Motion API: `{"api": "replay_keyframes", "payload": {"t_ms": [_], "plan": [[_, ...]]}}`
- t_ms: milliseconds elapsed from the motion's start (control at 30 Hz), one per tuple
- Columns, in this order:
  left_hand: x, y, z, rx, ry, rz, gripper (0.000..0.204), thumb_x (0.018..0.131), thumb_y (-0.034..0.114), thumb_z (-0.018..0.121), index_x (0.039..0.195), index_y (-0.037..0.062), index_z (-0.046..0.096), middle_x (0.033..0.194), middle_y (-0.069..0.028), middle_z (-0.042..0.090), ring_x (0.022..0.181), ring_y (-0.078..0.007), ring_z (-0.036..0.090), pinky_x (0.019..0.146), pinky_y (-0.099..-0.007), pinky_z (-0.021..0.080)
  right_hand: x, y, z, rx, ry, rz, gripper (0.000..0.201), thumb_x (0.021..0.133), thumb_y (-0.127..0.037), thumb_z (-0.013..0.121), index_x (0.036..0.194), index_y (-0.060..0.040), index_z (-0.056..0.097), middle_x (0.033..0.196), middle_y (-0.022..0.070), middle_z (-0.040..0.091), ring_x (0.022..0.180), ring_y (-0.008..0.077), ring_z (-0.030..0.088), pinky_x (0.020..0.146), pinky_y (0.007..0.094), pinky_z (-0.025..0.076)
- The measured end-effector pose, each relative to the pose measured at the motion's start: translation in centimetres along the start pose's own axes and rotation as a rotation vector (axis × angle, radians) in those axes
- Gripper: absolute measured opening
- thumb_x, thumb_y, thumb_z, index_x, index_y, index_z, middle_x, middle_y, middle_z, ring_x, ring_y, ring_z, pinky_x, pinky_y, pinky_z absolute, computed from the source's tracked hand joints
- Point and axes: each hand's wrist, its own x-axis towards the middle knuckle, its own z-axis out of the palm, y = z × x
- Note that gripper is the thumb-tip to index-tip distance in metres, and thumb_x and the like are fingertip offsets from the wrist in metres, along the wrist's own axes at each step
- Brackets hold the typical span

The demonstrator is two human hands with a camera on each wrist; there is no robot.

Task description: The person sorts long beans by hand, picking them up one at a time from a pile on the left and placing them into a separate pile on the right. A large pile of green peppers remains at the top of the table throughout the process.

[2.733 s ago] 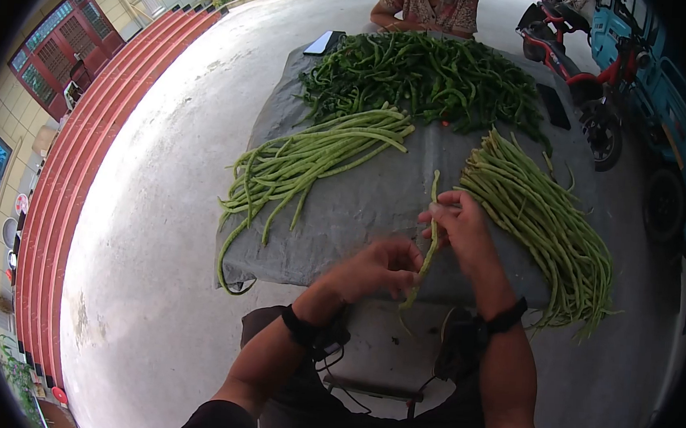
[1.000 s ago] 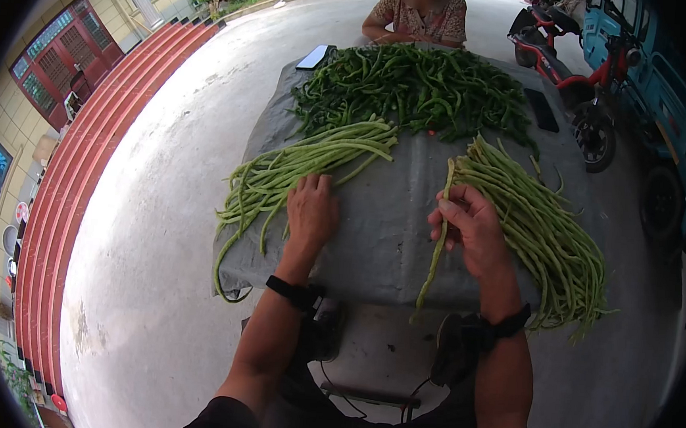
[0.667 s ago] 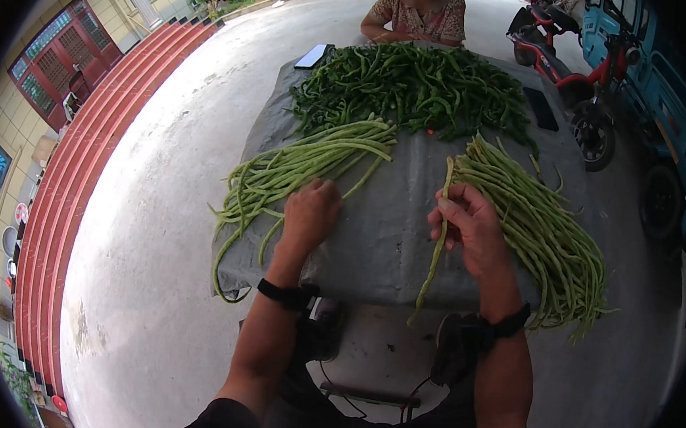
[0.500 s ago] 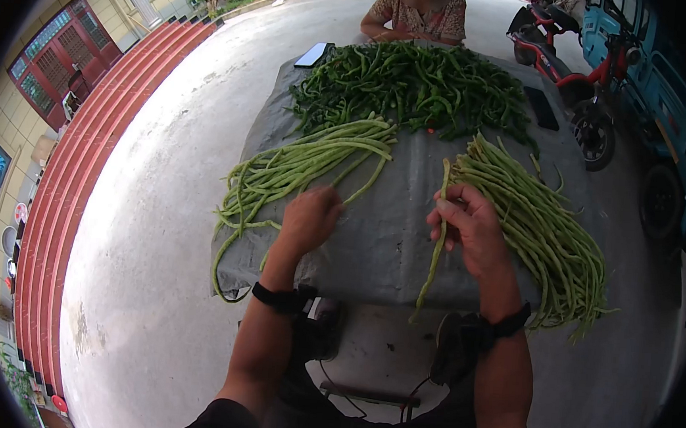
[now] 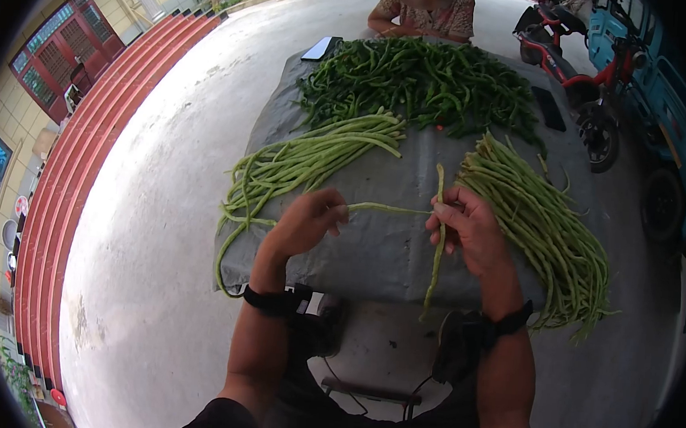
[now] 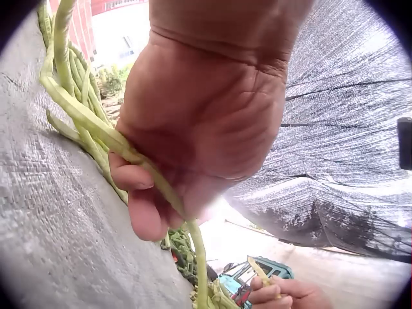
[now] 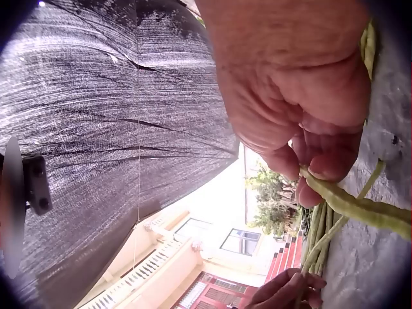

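My left hand [image 5: 308, 218] grips a long green bean [image 5: 387, 208]; in the left wrist view the bean runs between thumb and curled fingers. From there it stretches across the cloth, and its thin end reaches the right hand's fingertips. My right hand [image 5: 469, 227] pinches a second long bean [image 5: 435, 272] between thumb and fingers. That one stands lengthwise, crossing the first in the head view, and appears thick and bumpy in the right wrist view. Loose long beans [image 5: 315, 155] lie left of centre, behind the left hand. Beside the right hand is a neat, aligned bundle of long beans [image 5: 544, 236].
A heap of green peppers [image 5: 424, 84] covers the far part of the grey cloth [image 5: 356, 255]. Phones lie at the far left [image 5: 321, 49] and far right [image 5: 548, 108]. Opposite sits a person [image 5: 425, 13]. A red bike [image 5: 599, 81] stands beyond the right edge.
My left hand left the shared bean, reached to the left pile and drew out another bean, now extended toward the right hand. The right hand kept its bean, shifting only slightly.
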Motion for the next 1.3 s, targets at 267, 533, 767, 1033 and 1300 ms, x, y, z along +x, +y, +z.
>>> {"api": "replay_keyframes", "payload": {"t_ms": [267, 533, 767, 1033, 1300], "plan": [[-0.7, 0.8, 0.4, -0.264, -0.023, 0.046, 0.017, 0.108, 0.025, 0.065, 0.108, 0.0074, 0.065, 0.103, -0.0026, 0.075, 0.086, -0.0093, 0.072, 0.07, -0.0246, 0.05, 0.2, 0.4, 0.4, -0.059, -0.003, 0.076, 0.013, 0.103, -0.012, 0.064, 0.109, -0.0019, 0.061, 0.091, 0.0125, 0.075, 0.071, 0.0166, 0.075, 0.052, 0.0251, 0.052], [-1.0, 2.0, 3.2, -0.422, -0.191, 0.059, 0.015, 0.105, 0.022, 0.071, 0.11, 0.0087, 0.065, 0.106, -0.0007, 0.075, 0.09, -0.0078, 0.071, 0.071, -0.0231, 0.05, 0.6, 1.2, 0.9, 0.023, 0.111, 0.045, 0.017, 0.103, -0.017, 0.063, 0.112, -0.0034, 0.059, 0.091, 0.0092, 0.071, 0.073, 0.0181, 0.072, 0.053, 0.0281, 0.053], [-1.0, 1.7, 5.6, -0.419, -0.284, 0.107, 0.013, 0.104, 0.018, 0.072, 0.11, 0.0081, 0.064, 0.105, 0.0013, 0.073, 0.091, -0.0069, 0.071, 0.072, -0.0225, 0.051, 1.0, 1.6, 0.7, 0.139, 0.169, -0.006, 0.021, 0.106, -0.025, 0.067, 0.114, -0.006, 0.063, 0.089, 0.0041, 0.069, 0.072, 0.014, 0.071, 0.053, 0.027, 0.053], [0.0, -0.1, 6.4, -0.341, -0.117, 0.148, 0.019, 0.106, 0.024, 0.07, 0.112, 0.0062, 0.068, 0.101, -0.0003, 0.072, 0.09, -0.0113, 0.07, 0.075, -0.0302, 0.054, 0.7, 1.1, 0.5, 0.163, 0.145, -0.054, 0.018, 0.106, -0.024, 0.067, 0.108, -0.0059, 0.066, 0.087, 0.0038, 0.07, 0.071, 0.0137, 0.071, 0.051, 0.0259, 0.052], [0.4, -1.9, 2.6, 0.493, 0.619, 0.065, 0.022, 0.09, 0.015, 0.077, 0.107, 0.0044, 0.067, 0.096, -0.0134, 0.072, 0.085, -0.0287, 0.072, 0.076, -0.0424, 0.055, 0.6, 1.0, -0.1, 0.139, 0.073, -0.029, 0.019, 0.105, -0.022, 0.067, 0.106, -0.0035, 0.068, 0.088, 0.0066, 0.071, 0.069, 0.0152, 0.071, 0.05, 0.0265, 0.053]]}}
